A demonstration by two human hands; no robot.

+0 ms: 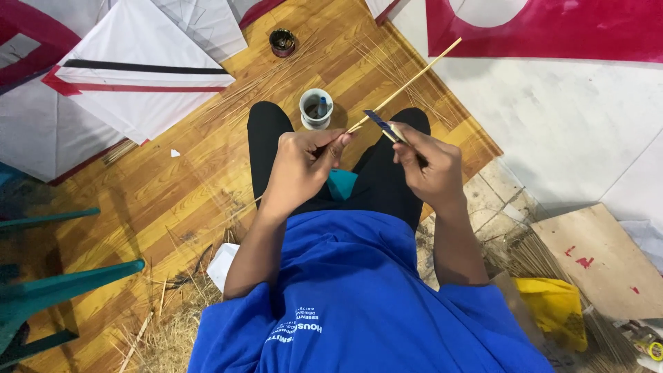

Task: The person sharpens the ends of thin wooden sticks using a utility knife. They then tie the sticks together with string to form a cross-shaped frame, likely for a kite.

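The thin bamboo stick (407,83) is long and pale. It slants up and to the right, above the person's black-trousered knees. Its low end is pinched in the left hand (304,162). The left fingers are curled tight around that end, and the rest of the stick pokes out past them into the air.

The right hand (428,169) is just beside the left one, a bit to the right. It is closed around a small knife (383,126) with a dark blue blade. The blade tip points up and left and sits right by the stick, close to the left fingertips. It is hard to tell if the blade truly touches the stick.

A small white cup (316,108) stands on the wooden floor (179,193) between the knees, just past the hands. Something dark stands inside it. Farther off there is a little round dark tin (282,42). Many thin sticks (262,90) lie spread on the floor around the cup and the tin.

White paper kites (138,76) with red and black stripes lie on the floor to the left. A green plastic chair (48,290) stands at the left edge. Dry straw (166,331) is piled near the person's left elbow. At the right there is a yellow bag (552,307) beside a flat wooden board (601,259).
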